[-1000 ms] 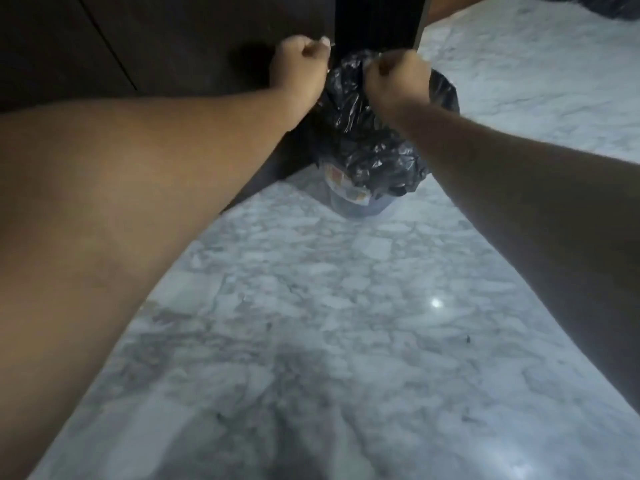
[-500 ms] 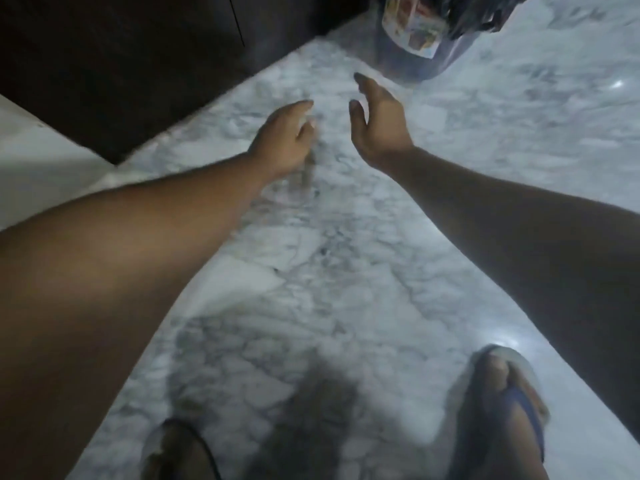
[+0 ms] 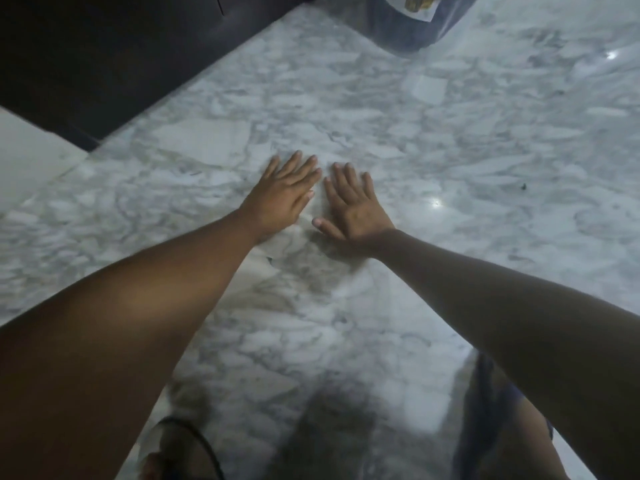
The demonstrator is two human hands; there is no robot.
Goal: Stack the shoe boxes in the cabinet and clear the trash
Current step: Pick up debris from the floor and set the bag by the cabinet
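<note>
My left hand [image 3: 282, 195] and my right hand [image 3: 353, 206] are stretched out side by side over the marble floor, fingers straight and spread, holding nothing. The trash bin [image 3: 408, 26] stands at the top edge, well beyond both hands; only its lower grey wall and a printed label show. Its black bag is out of frame. The dark wooden cabinet [image 3: 104, 46] fills the upper left, doors closed. No shoe boxes are in sight.
White-grey marble floor [image 3: 450, 150] spreads around the hands. My sandalled feet show at the bottom, left foot [image 3: 180, 452] and right foot [image 3: 502, 420]. A pale wall or panel [image 3: 27, 157] meets the cabinet at the far left.
Both hands let go of the black trash bag, dropped away from the bin and straightened out flat. The view tilted down toward the floor and my feet.
</note>
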